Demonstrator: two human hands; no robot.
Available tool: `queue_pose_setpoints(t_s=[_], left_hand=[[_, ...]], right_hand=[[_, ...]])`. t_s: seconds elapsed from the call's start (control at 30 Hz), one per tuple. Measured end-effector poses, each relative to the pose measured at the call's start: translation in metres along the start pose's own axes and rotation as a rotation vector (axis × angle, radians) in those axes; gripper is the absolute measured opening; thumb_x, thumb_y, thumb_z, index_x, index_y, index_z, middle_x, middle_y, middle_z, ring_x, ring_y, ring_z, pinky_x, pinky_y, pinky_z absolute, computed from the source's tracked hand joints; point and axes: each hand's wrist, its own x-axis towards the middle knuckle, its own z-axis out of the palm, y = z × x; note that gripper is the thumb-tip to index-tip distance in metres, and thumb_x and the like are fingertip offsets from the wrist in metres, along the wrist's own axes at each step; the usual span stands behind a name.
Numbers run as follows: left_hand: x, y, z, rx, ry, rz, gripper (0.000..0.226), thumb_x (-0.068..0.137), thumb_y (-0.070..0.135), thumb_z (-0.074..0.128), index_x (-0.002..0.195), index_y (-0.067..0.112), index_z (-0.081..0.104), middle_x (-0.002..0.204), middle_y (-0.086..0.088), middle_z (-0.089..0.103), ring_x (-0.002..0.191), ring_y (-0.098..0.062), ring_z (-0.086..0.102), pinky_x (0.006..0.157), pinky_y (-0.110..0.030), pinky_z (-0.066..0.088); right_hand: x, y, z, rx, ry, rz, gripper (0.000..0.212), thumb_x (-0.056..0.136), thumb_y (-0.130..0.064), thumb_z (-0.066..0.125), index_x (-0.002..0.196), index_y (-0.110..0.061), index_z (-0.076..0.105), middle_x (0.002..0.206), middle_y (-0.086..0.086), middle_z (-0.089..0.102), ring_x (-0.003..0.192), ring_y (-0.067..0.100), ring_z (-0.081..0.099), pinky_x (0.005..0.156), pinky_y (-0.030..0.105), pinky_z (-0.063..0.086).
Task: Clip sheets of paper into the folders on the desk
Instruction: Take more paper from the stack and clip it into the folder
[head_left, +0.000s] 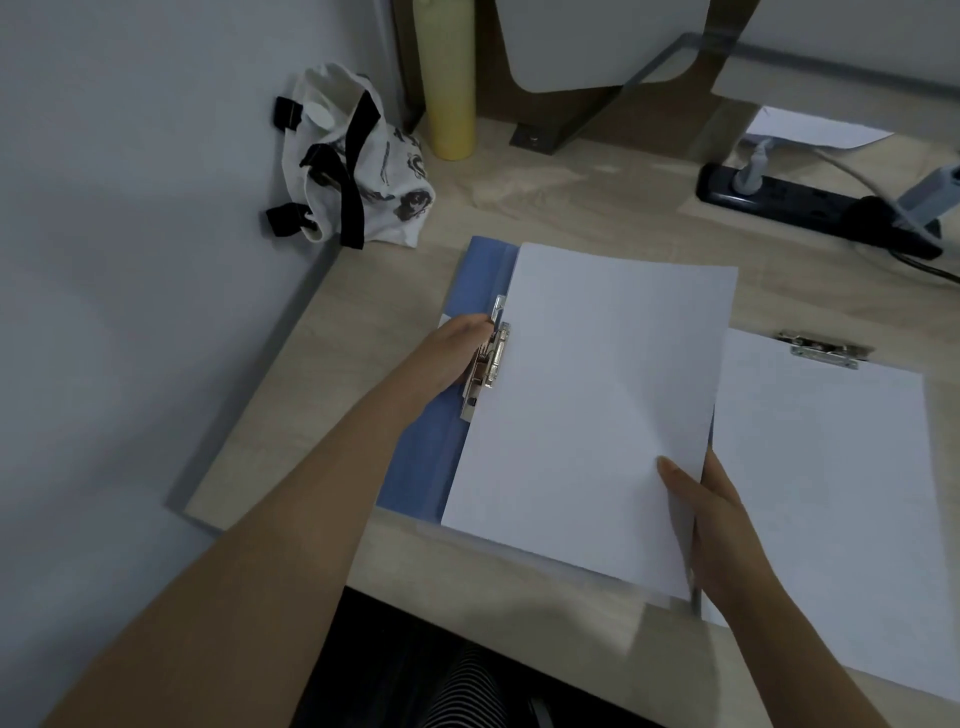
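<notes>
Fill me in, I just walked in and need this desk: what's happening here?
A person is filing paper. Their left grip holds the metal clip of the blue folder, while the right grip pinches a white sheet by its near right edge, its left edge at that clip. To the right, another sheet already sits under a second clip.

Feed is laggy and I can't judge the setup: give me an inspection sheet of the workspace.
Surface: light wood desk.
Job's things: blue folder lies open, sheet over it with its edge at the metal clip; second folder to the right, paper under its own clip.
Clutter: tote bag and yellow bottle, back left.
Hands: left hand grips the clip; right hand pinches the sheet's lower right edge.
Cables: power strip with plugs, back right.
Surroundings: wall on the left.
</notes>
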Motion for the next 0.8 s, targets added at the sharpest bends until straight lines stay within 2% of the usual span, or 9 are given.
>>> queue_pose_setpoints(t_s=[0.07,0.13,0.23,0.33,0.43,0.5,0.6,0.67,0.8], left_hand=[[-0.001,0.004,0.000,-0.003,0.001,-0.003,0.014,0.087,0.031,0.035,0.082,0.024,0.046,0.081,-0.005,0.044,0.076,-0.016,0.043,0.075,-0.034,0.038],[-0.002,0.006,0.001,-0.005,0.002,0.005,0.017,0.089,0.030,0.035,0.084,0.024,0.050,0.082,-0.005,0.047,0.077,-0.016,0.045,0.077,-0.034,0.041],[-0.004,0.005,0.002,0.002,0.011,0.002,0.020,0.091,0.032,0.035,0.089,0.024,0.054,0.085,-0.004,0.052,0.079,-0.015,0.049,0.082,-0.035,0.044],[-0.008,0.009,0.003,-0.030,0.010,-0.022,0.016,0.090,0.031,0.035,0.084,0.023,0.048,0.084,-0.005,0.048,0.079,-0.017,0.046,0.078,-0.035,0.041],[-0.013,0.013,0.004,-0.094,0.015,-0.023,0.017,0.094,0.025,0.035,0.082,0.019,0.045,0.084,-0.007,0.046,0.080,-0.018,0.047,0.069,-0.027,0.044],[-0.013,0.011,0.002,-0.149,0.016,-0.027,0.023,0.098,0.028,0.034,0.081,0.021,0.047,0.085,0.000,0.052,0.078,-0.010,0.051,0.068,-0.020,0.044],[-0.017,0.006,0.000,-0.234,0.025,-0.042,0.029,0.097,0.040,0.036,0.105,0.020,0.056,0.106,0.005,0.059,0.097,-0.007,0.055,0.082,-0.023,0.046],[-0.021,0.003,-0.001,-0.229,0.022,-0.055,0.034,0.096,0.043,0.038,0.108,0.019,0.059,0.115,0.004,0.059,0.108,-0.008,0.053,0.094,-0.027,0.044],[-0.034,-0.005,-0.002,-0.198,-0.023,-0.050,0.019,0.097,0.027,0.041,0.104,0.017,0.056,0.105,-0.001,0.058,0.091,-0.008,0.056,0.079,-0.014,0.048]], right_hand=[[0.000,0.001,-0.003,0.011,-0.004,0.019,0.038,0.089,-0.012,0.052,0.125,-0.024,0.054,0.119,0.002,0.066,0.107,0.026,0.062,0.093,0.046,0.048],[0.000,0.005,-0.006,0.001,-0.007,0.031,0.038,0.090,-0.012,0.052,0.126,-0.022,0.054,0.120,0.004,0.066,0.104,0.024,0.064,0.092,0.044,0.050],[-0.004,0.009,-0.006,-0.021,-0.017,0.039,0.033,0.090,-0.012,0.052,0.120,-0.024,0.057,0.111,0.002,0.069,0.090,0.018,0.070,0.073,0.031,0.058],[-0.005,0.010,-0.006,-0.021,-0.024,0.049,0.030,0.090,-0.013,0.053,0.117,-0.025,0.057,0.105,-0.002,0.070,0.082,0.013,0.071,0.061,0.024,0.057],[-0.004,0.010,-0.005,-0.030,-0.030,0.050,0.030,0.090,-0.013,0.053,0.115,-0.028,0.057,0.105,-0.003,0.069,0.084,0.012,0.070,0.063,0.025,0.055],[-0.005,0.011,-0.005,-0.028,-0.033,0.055,0.028,0.089,-0.014,0.054,0.111,-0.030,0.059,0.106,-0.002,0.069,0.087,0.014,0.069,0.065,0.026,0.055],[-0.006,0.013,-0.004,-0.024,-0.026,0.063,0.027,0.088,-0.016,0.055,0.110,-0.030,0.059,0.109,0.001,0.068,0.093,0.021,0.067,0.070,0.031,0.055],[-0.005,0.014,-0.004,-0.027,-0.018,0.063,0.029,0.088,-0.018,0.055,0.115,-0.029,0.058,0.114,0.003,0.067,0.099,0.025,0.065,0.074,0.034,0.053],[-0.005,0.014,-0.003,-0.028,-0.010,0.058,0.029,0.089,-0.018,0.054,0.115,-0.031,0.056,0.114,0.001,0.066,0.101,0.025,0.064,0.075,0.035,0.052]])
